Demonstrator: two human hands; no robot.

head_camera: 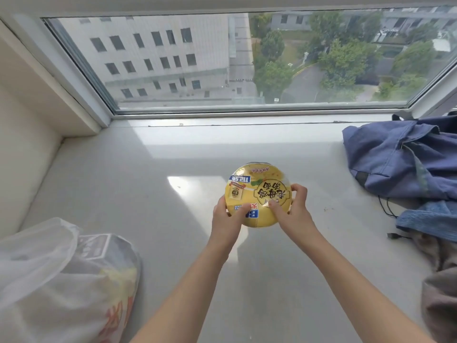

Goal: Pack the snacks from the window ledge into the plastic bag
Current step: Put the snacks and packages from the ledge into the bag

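Over ledge (148, 194), yellow round noodle bowl (258, 194)

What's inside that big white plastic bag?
Through the translucent white plastic bag show blurry yellow and orange-red packets. The cloudy plastic hides what they are, and anything underneath.

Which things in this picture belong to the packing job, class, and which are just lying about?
Part of the job: yellow noodle bowl, left hand and right hand gripping it, white plastic bag, window ledge.

Lying about: blue backpack, blue cloth, grey cloth.
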